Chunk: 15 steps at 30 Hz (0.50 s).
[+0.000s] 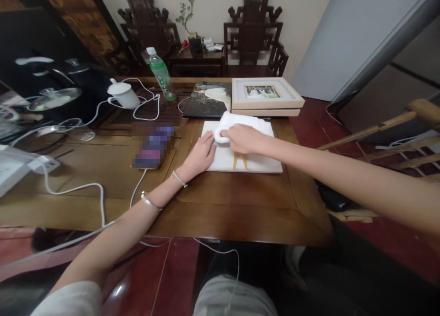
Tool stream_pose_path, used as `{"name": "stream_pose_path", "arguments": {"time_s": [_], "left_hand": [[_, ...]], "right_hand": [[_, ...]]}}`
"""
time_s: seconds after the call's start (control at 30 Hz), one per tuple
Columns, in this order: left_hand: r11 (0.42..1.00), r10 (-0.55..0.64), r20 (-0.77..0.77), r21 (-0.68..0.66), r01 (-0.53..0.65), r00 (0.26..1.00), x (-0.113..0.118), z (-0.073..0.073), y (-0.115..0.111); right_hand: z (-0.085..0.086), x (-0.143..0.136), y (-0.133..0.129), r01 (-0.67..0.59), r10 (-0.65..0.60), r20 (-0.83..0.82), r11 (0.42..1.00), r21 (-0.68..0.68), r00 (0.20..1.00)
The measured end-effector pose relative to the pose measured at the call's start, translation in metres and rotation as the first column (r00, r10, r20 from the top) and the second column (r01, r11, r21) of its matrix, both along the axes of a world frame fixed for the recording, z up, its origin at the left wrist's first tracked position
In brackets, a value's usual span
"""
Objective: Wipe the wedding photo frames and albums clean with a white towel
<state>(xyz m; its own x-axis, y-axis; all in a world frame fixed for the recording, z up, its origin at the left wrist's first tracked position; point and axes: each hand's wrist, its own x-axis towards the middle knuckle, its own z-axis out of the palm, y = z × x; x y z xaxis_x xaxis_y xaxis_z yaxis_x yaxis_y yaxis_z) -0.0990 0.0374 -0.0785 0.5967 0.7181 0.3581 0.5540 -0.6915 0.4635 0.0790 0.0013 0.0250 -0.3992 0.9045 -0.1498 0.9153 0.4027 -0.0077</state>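
On the wooden table lies a flat white panel [261, 166] with a tan, two-legged shape [240, 160] showing near its front edge. My left hand [202, 152] rests on the panel's left edge, fingers stretched out and pointing away from me. Over the panel's upper part, my right hand [243, 138] grips a folded white cloth [237, 121], which covers part of the surface. Whatever is printed beneath the cloth and hand is hidden.
Beyond the panel are a dark picture [206, 100] and stacked framed photos [268, 89]. Leftward are a phone [154, 146], a green bottle [161, 73], a lidded white cup [123, 94] and loose white cables [102, 197]. A wooden chair [378, 142] stands at right.
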Motion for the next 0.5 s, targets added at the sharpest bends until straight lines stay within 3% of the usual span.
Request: {"name": "stream_pose_path", "arguments": {"time_s": [0.17, 0.33, 0.5], "left_hand": [[0.999, -0.015, -0.008, 0.036, 0.015, 1.0, 0.0, 0.003, 0.001], [0.998, 0.016, -0.041, 0.062, -0.013, 0.999, -0.002, -0.001, 0.002], [0.998, 0.028, -0.06, 0.066, -0.024, 0.998, -0.004, -0.005, 0.003]], "right_hand": [[0.003, -0.019, 0.042, -0.062, 0.064, -0.145, 0.998, 0.018, 0.987], [0.012, -0.029, 0.069, -0.134, 0.134, -0.177, 0.991, 0.011, 0.975], [0.026, -0.01, 0.07, -0.031, 0.016, -0.184, 0.996, -0.081, 0.983]]}}
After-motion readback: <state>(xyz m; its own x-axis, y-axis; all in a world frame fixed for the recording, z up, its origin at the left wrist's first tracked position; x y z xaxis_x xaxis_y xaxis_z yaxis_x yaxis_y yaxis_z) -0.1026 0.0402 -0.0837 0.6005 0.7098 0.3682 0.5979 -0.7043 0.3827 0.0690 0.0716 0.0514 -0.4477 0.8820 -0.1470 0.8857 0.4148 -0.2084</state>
